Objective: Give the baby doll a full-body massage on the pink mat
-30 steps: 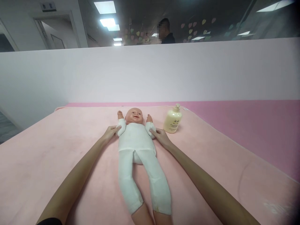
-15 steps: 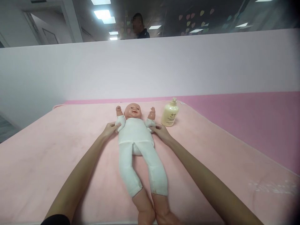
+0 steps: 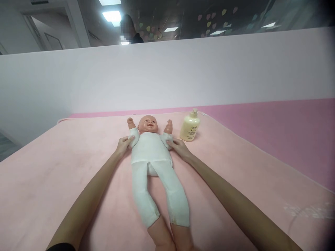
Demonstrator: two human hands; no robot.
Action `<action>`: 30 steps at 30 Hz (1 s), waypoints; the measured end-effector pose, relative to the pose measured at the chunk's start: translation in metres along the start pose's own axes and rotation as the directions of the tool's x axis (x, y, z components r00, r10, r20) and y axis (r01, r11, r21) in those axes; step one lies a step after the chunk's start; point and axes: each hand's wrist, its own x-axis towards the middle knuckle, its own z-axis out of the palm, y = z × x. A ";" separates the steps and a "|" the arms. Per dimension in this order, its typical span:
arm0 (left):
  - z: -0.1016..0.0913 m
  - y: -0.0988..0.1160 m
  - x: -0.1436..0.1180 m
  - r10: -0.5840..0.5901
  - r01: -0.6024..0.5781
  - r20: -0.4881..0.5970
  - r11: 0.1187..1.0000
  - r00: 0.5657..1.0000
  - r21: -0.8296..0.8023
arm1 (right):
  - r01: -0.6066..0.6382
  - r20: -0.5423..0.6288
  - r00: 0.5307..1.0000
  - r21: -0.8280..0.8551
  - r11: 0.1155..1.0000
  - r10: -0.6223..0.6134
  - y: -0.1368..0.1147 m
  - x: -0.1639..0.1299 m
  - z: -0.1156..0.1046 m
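pink blanket [image 3: 65, 164]: baby doll [image 3: 151, 153] supine at centre. your left hand [image 3: 123, 145] and right hand [image 3: 180, 147] pinch its sleeves. lotion bottle [image 3: 190, 128] at two o'clock; a wide arm swing could topple it.

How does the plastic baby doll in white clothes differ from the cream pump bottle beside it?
The plastic baby doll in white clothes lies flat on its back; the cream pump bottle stands upright. The doll is far longer than the bottle. The left hand and right hand touch the doll; the bottle stands untouched. Both rest on the pink blanket.
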 end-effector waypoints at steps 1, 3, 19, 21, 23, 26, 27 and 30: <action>0.005 -0.002 0.002 0.004 -0.002 -0.068 1.000 0.998 0.030 | 0.003 -0.030 1.000 -0.059 0.998 -0.004 0.002 0.006 0.003; 0.012 -0.006 0.007 0.016 0.007 -0.187 0.992 0.982 0.122 | 0.000 -0.083 0.996 -0.182 0.983 -0.015 0.007 0.016 0.010; -0.003 0.002 -0.004 -0.023 0.023 0.076 1.000 0.997 -0.005 | 0.026 -0.047 0.998 -0.127 0.992 -0.032 0.000 -0.011 0.007; -0.012 0.005 -0.008 -0.039 0.041 0.185 0.999 0.982 -0.008 | 0.047 0.002 0.999 -0.064 0.997 -0.047 -0.004 -0.025 0.002; -0.018 0.007 -0.009 -0.041 0.045 0.231 0.999 0.972 -0.015 | 0.053 0.035 0.998 -0.002 0.999 -0.053 -0.009 -0.034 -0.002; -0.020 0.009 -0.005 -0.073 0.088 0.251 0.995 0.965 -0.048 | 0.024 0.084 0.996 0.066 0.998 -0.030 -0.013 -0.035 -0.002; -0.019 0.009 -0.003 -0.088 0.108 0.241 0.992 0.966 -0.069 | 0.015 0.081 0.997 0.074 0.997 -0.021 -0.013 -0.032 -0.001; -0.011 0.006 0.005 -0.088 0.111 0.134 0.978 0.987 -0.175 | 0.004 -0.016 1.000 0.054 0.999 -0.003 -0.010 -0.015 0.008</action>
